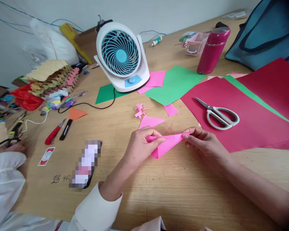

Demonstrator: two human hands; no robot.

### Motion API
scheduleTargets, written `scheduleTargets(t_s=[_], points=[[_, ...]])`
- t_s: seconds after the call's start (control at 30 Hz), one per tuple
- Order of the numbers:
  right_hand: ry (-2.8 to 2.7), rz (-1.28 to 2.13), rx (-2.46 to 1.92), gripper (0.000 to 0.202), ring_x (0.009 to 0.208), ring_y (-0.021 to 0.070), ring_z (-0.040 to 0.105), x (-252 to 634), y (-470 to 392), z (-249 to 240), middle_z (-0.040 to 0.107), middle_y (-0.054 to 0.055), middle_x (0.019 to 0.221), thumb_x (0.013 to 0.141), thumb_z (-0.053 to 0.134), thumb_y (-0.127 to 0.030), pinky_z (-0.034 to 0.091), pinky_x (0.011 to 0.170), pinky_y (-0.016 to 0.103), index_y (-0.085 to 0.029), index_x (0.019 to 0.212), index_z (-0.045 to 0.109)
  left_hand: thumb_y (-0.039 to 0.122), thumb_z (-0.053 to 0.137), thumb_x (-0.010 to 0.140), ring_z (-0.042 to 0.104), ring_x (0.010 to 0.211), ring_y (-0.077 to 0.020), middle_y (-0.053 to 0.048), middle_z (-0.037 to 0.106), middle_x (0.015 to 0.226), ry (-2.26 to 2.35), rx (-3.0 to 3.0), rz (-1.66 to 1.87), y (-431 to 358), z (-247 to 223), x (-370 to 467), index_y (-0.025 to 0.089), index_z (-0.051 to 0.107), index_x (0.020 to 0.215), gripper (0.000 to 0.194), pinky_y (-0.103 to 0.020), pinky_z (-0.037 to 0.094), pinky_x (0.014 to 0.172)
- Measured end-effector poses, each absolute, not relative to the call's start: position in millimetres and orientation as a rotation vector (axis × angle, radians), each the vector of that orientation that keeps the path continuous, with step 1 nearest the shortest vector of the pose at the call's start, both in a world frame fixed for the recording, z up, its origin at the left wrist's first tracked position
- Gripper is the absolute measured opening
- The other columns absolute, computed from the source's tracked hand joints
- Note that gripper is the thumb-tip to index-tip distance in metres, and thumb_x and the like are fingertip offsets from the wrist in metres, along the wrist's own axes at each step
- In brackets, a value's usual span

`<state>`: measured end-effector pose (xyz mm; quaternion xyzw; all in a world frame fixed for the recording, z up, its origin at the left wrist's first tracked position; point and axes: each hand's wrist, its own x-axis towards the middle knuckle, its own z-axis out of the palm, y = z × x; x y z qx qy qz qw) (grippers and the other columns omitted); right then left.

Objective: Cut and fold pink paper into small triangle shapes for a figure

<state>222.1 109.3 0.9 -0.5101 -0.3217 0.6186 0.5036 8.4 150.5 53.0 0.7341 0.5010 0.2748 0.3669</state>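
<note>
A folded piece of pink paper, shaped like a triangle, is held just above the wooden table between my two hands. My left hand pinches its left part with the thumb on the near face. At the right tip, my right hand grips the upper edge between thumb and fingers. Right behind the hands lie another pink paper triangle and some small pink cut-out scraps. White-handled scissors rest on a large dark red sheet to the right.
Behind stands a white fan, near a green sheet and a magenta flask. On the left are a phone, a red-handled knife and a black cutter. A co-worker's hand holds black-handled scissors at the far left.
</note>
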Motion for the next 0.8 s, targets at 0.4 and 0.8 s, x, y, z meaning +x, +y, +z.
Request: scheduleTargets(t_s=[0.4, 0.8], points=[[-0.726, 1.513, -1.187, 0.021, 0.067, 0.0104, 0.051, 222.6, 107.2, -2.6, 0.064, -0.001, 0.074, 0.069, 0.085, -0.038, 0.042, 0.063, 0.024, -0.023, 0.080, 0.076, 0.018, 0.071, 0.079, 0.062, 0.069, -0.0120, 0.002, 0.071, 0.072, 1.285, 1.911, 0.725, 150.3, 54.8, 7.3, 0.019, 0.068, 0.068, 0.011, -0.024, 0.044, 0.066], [-0.692, 1.505, -1.173, 0.021, 0.064, 0.0082, 0.051, 221.5, 108.3, -1.1, 0.063, -0.002, 0.071, 0.070, 0.085, -0.037, 0.042, 0.062, 0.021, -0.021, 0.077, 0.074, 0.020, 0.072, 0.078, 0.062, 0.069, -0.0121, 0.002, 0.071, 0.072, 1.295, 1.905, 0.729, 149.8, 57.5, 6.3, 0.019, 0.068, 0.068, 0.011, -0.025, 0.044, 0.065]])
